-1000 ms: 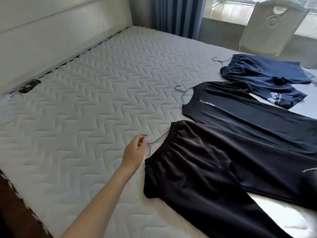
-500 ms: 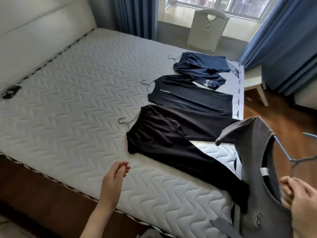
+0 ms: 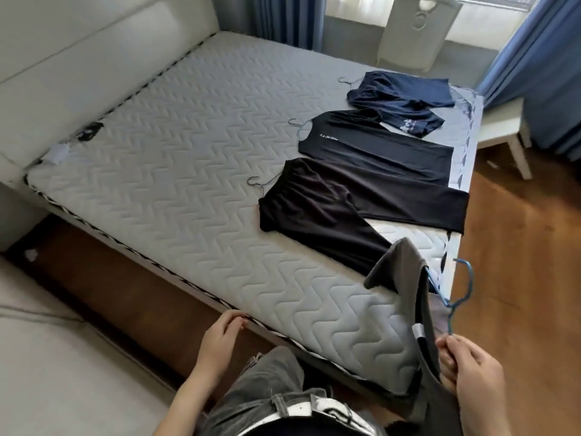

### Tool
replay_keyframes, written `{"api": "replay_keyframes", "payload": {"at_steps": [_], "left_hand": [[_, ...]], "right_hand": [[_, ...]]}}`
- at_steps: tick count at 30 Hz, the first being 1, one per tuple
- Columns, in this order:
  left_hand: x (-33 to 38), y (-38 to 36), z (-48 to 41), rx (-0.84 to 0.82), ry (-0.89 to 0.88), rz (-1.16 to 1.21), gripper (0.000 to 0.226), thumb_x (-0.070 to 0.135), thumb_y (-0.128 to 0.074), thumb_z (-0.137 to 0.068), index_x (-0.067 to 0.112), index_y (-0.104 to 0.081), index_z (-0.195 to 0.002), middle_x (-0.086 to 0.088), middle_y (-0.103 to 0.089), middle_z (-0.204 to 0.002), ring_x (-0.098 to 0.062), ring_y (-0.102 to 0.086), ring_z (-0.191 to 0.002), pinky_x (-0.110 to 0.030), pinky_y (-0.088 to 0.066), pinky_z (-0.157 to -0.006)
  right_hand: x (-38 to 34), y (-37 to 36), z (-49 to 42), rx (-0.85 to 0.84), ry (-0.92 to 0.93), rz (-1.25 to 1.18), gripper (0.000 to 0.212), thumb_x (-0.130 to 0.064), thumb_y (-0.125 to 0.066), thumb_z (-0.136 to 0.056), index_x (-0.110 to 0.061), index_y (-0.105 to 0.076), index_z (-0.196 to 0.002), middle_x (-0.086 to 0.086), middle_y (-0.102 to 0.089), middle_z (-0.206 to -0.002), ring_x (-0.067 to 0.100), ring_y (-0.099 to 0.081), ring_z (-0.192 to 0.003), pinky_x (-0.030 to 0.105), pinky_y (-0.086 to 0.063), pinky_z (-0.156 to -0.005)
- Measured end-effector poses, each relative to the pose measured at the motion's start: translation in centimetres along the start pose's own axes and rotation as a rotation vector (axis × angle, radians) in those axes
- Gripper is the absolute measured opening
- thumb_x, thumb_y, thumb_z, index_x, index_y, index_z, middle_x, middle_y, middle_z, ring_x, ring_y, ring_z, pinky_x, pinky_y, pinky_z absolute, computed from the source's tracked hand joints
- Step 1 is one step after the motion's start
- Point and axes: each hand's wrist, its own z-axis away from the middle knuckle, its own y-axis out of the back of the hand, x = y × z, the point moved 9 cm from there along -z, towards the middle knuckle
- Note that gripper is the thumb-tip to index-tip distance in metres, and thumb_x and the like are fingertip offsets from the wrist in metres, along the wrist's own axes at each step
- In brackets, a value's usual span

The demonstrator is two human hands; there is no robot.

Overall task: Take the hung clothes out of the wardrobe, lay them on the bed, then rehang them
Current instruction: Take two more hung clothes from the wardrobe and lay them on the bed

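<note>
**Grey top on a hanger held at the foot corner of the bed**

The right hand (image 3: 471,369), low at the right edge, is closed around the neck of a blue hanger (image 3: 457,297), thumb and fingers pinching it together with the collar of a grey top (image 3: 405,278). The hanger's hook points up and away from the hand, toward the floor side. The top runs lengthwise from the hand up and left, one shoulder lifted over the near corner of the bed (image 3: 157,190), the rest of the cloth dropping out of view below the hand.

The left hand (image 3: 220,338) is empty, fingers loosely curled, hovering just at the near edge of the mattress, well left of the top.

Farther out, three garments lie flat in a row along the right side of the bed, each on a hanger with the hook pointing left toward the middle of the mattress, long axes running left to right. Nearest are black trousers (image 3: 314,206), one leg reaching toward the grey top. Beyond them lies a black top (image 3: 371,146) with small white lettering, then navy shorts (image 3: 399,96) at the far end. A white chair (image 3: 415,29) stands past the bed by blue curtains
</note>
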Motion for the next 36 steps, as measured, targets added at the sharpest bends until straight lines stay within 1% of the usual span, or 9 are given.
{"api": "replay_keyframes", "payload": {"at_steps": [4, 8, 12, 14, 16, 22, 28, 30, 36], "left_hand": [[0.4, 1.7, -0.1, 0.040, -0.030, 0.010, 0.022, 0.016, -0.049, -0.097, 0.024, -0.068, -0.091, 0.014, -0.072, -0.089, -0.001, -0.065, -0.083, -0.029, -0.050, -0.081], [2.4, 3.3, -1.9, 0.050, -0.094, 0.021, 0.021, 0.014, -0.048, -0.098, 0.020, -0.068, -0.096, 0.001, -0.073, -0.087, -0.007, -0.067, -0.085, -0.024, -0.050, -0.078], [3.3, 4.8, -4.4, 0.016, -0.129, 0.035, 0.020, 0.016, -0.048, -0.098, 0.022, -0.068, -0.098, -0.001, -0.073, -0.089, -0.007, -0.067, -0.086, -0.030, -0.051, -0.081], [2.9, 5.5, -6.1, -0.014, -0.122, 0.030, 0.021, 0.017, -0.048, -0.098, 0.023, -0.068, -0.096, 0.003, -0.073, -0.089, -0.007, -0.067, -0.087, -0.030, -0.051, -0.081], [1.9, 6.4, -8.3, -0.051, -0.094, 0.024, 0.021, 0.017, -0.048, -0.098, 0.023, -0.068, -0.094, 0.007, -0.073, -0.090, -0.009, -0.067, -0.088, -0.033, -0.052, -0.082], [0.4, 10.9, -18.3, -0.233, -0.043, -0.026, 0.022, 0.017, -0.046, -0.100, 0.020, -0.067, -0.095, -0.002, -0.072, -0.090, -0.023, -0.066, -0.094, -0.037, -0.051, -0.085], [5.0, 16.8, -26.7, -0.334, -0.158, -0.123, 0.022, 0.014, -0.045, -0.099, 0.018, -0.065, -0.092, -0.006, -0.072, -0.089, -0.025, -0.066, -0.090, -0.043, -0.051, -0.084], [6.7, 18.0, -28.1, -0.351, -0.203, -0.124, 0.022, 0.015, -0.044, -0.100, 0.018, -0.065, -0.093, -0.007, -0.071, -0.090, -0.023, -0.066, -0.089, -0.042, -0.052, -0.083], [7.0, 20.4, -29.3, -0.355, -0.238, -0.080, 0.024, 0.012, -0.043, -0.100, 0.017, -0.065, -0.093, -0.008, -0.071, -0.089, -0.023, -0.066, -0.088, -0.040, -0.052, -0.081]], "right_hand": [[0.5, -1.1, 0.7, -0.036, -0.003, -0.028, 0.029, -0.007, -0.044, -0.100, 0.010, -0.056, -0.079, -0.001, -0.036, -0.043, 0.005, -0.026, -0.032, 0.009, -0.021, -0.038], [-0.4, -2.8, 1.0, -0.024, 0.041, -0.024, 0.028, -0.007, -0.047, -0.098, 0.006, -0.059, -0.076, -0.002, -0.038, -0.044, 0.006, -0.028, -0.035, 0.011, -0.021, -0.037], [-1.5, -5.1, 1.3, 0.034, 0.059, -0.087, 0.028, -0.007, -0.047, -0.098, 0.008, -0.057, -0.078, -0.003, -0.037, -0.043, 0.005, -0.027, -0.035, 0.010, -0.020, -0.037], [-1.9, -6.7, 1.6, 0.063, 0.052, -0.139, 0.028, -0.005, -0.044, -0.099, 0.008, -0.054, -0.077, -0.004, -0.035, -0.042, 0.005, -0.025, -0.033, 0.009, -0.019, -0.038], [-1.9, -8.5, 1.9, 0.111, 0.042, -0.178, 0.028, -0.005, -0.043, -0.099, 0.007, -0.053, -0.076, -0.004, -0.034, -0.041, 0.004, -0.024, -0.032, 0.009, -0.019, -0.038], [-1.8, -16.0, 3.7, 0.328, 0.050, -0.204, 0.026, -0.008, -0.046, -0.099, 0.007, -0.056, -0.080, -0.005, -0.035, -0.040, 0.004, -0.024, -0.031, 0.010, -0.020, -0.040], [-3.2, -22.6, 5.9, 0.472, 0.066, -0.341, 0.029, -0.008, -0.045, -0.099, 0.000, -0.059, -0.074, -0.004, -0.034, -0.045, 0.005, -0.024, -0.036, 0.013, -0.015, -0.041], [-3.3, -24.8, 6.5, 0.482, 0.062, -0.386, 0.032, -0.009, -0.045, -0.099, -0.004, -0.060, -0.071, -0.004, -0.034, -0.046, 0.005, -0.023, -0.036, 0.013, -0.013, -0.040], [-2.4, -31.6, 6.9, 0.380, -0.012, -0.411, 0.025, -0.008, -0.043, -0.099, 0.005, -0.055, -0.081, -0.001, -0.032, -0.048, 0.005, -0.023, -0.036, 0.010, -0.015, -0.038]]}}
